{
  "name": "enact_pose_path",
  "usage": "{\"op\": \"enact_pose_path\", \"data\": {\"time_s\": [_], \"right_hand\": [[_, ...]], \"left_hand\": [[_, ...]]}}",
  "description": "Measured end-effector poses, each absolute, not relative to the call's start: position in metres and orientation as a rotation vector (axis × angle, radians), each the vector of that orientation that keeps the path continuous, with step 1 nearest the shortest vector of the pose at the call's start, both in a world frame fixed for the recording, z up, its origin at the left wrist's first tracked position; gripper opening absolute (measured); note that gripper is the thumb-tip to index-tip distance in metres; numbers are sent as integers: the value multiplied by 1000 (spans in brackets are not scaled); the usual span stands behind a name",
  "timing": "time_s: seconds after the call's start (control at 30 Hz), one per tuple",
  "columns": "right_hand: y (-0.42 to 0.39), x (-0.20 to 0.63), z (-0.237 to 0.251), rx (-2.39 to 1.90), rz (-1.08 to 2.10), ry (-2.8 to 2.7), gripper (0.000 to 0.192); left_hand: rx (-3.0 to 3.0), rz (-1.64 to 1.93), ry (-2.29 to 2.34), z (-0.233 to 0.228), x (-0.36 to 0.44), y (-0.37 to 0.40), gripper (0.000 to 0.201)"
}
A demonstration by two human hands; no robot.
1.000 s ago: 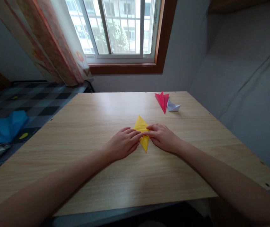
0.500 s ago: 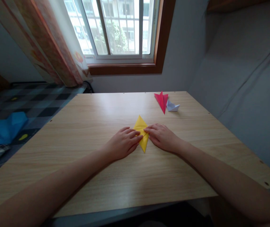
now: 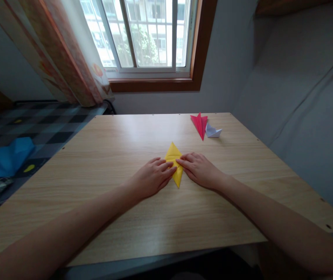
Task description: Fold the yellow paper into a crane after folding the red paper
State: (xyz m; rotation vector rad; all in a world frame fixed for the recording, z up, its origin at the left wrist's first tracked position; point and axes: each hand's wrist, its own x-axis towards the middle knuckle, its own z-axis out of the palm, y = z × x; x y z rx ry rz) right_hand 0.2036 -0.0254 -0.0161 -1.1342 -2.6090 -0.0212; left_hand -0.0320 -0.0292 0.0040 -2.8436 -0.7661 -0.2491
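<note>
A sheet of yellow origami paper, folded into a diamond with creases across its middle, lies flat on the table. My left hand holds down its left side, fingertips over the edge. From the right, my right hand has its fingers closed on the right corner, the index fingertip reaching in to the middle fold. Both hands cover parts of the paper's side corners, while its top and bottom points show.
Toward the back right of the wooden table lie a red folded paper plane and a white paper boat. Blue folded paper rests on the checked bed at the left. A window is ahead.
My right index finger has shifted slightly left over the middle of the yellow paper. The left hand and the paper stay practically where they were.
</note>
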Motion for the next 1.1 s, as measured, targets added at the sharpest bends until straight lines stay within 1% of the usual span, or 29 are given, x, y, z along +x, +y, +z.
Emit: {"op": "enact_pose_path", "data": {"time_s": [0.2,0.63,1.1], "right_hand": [[-27,199,-13,-1179,-58,-2610,33],[-30,198,-16,-1236,-36,-2600,40],[-30,195,-13,-1275,-51,-2631,36]], "left_hand": [[-2839,-269,-787,2,-34,-29,32],[-2886,-284,-815,1,-38,-22,33],[-2836,-242,-812,0,-35,-26,32]]}}
